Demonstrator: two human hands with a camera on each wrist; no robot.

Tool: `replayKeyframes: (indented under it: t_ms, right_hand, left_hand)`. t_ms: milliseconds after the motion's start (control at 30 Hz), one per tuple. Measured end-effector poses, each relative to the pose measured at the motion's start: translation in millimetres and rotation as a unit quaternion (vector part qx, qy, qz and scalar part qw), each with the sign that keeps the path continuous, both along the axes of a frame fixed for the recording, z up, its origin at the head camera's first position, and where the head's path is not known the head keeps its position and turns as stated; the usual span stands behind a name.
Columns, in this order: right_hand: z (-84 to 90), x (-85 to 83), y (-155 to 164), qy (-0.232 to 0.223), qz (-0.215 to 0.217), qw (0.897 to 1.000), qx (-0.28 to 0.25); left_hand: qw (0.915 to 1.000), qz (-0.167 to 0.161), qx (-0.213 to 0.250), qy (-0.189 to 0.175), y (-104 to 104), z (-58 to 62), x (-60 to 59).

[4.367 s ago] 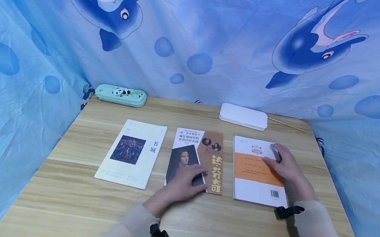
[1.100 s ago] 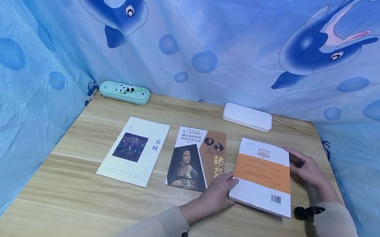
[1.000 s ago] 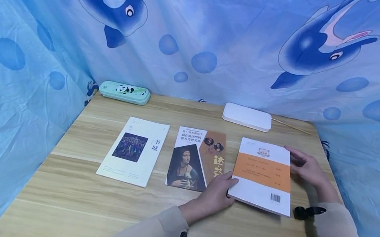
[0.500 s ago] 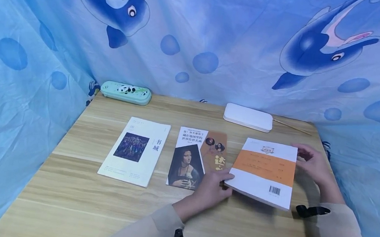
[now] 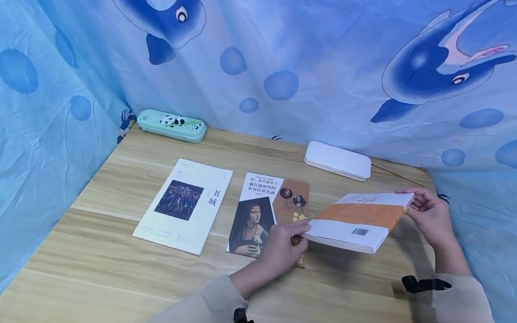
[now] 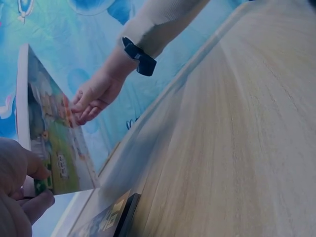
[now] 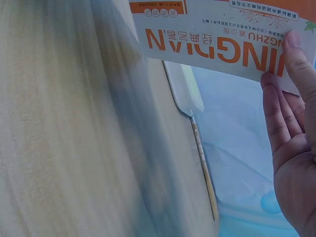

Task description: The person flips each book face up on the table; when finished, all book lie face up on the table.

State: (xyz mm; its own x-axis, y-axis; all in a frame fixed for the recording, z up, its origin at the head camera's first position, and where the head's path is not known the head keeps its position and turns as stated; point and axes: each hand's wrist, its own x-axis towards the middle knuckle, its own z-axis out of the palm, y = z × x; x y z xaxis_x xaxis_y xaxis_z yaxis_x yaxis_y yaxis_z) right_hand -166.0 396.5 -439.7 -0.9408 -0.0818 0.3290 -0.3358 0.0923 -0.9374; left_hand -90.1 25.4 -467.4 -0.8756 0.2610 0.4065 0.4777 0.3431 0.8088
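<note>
An orange-and-white book (image 5: pixel 358 222) hangs tilted above the wooden table (image 5: pixel 137 284), barcode side up, its far right end highest. My left hand (image 5: pixel 299 234) pinches its near left corner, thumb on top and fingers beneath; the left wrist view shows that pinch on the book (image 6: pixel 55 132), whose illustrated cover faces down. My right hand (image 5: pixel 414 202) grips the raised far right corner. In the right wrist view the thumb lies on the book (image 7: pixel 212 34) and the fingers (image 7: pixel 281 128) spread beside its edge.
A portrait-cover book (image 5: pixel 260 215) lies just left of my left hand, and a white magazine (image 5: pixel 183 205) further left. At the back stand a panda pencil case (image 5: pixel 171 125), a flat white box (image 5: pixel 338 160) and a thin stick (image 7: pixel 202 168). Blue dolphin cloth encloses the table.
The orange-and-white book lay flat under my right hand; my left hand left the portrait book and took its corner. Both hands have since raised it, the right end lifting higher.
</note>
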Motion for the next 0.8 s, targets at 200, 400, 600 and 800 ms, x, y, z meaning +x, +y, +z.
replayKeyframes:
  t_ms: [200, 400, 600, 800]
  right_hand:
    - [8.3, -1.8, 0, 0.015, -0.013, 1.000, 0.006]
    - [15.5, -3.0, -2, 0.012, -0.035, 0.999, 0.024]
    - [22.8, -1.6, -3, 0.005, -0.103, 0.988, 0.116]
    - [27.3, -0.5, -3, -0.004, -0.121, 0.981, 0.152]
  left_hand:
    - [0.9998, 0.014, 0.002, -0.015, -3, 2.2, -0.3]
    - [0.9996, 0.020, 0.014, -0.011, -8, 9.6, -1.4]
    - [0.9998, 0.000, 0.019, -0.005, -10, 11.0, -1.0]
    - [0.9986, -0.016, 0.025, -0.043, -11, 10.2, -0.1]
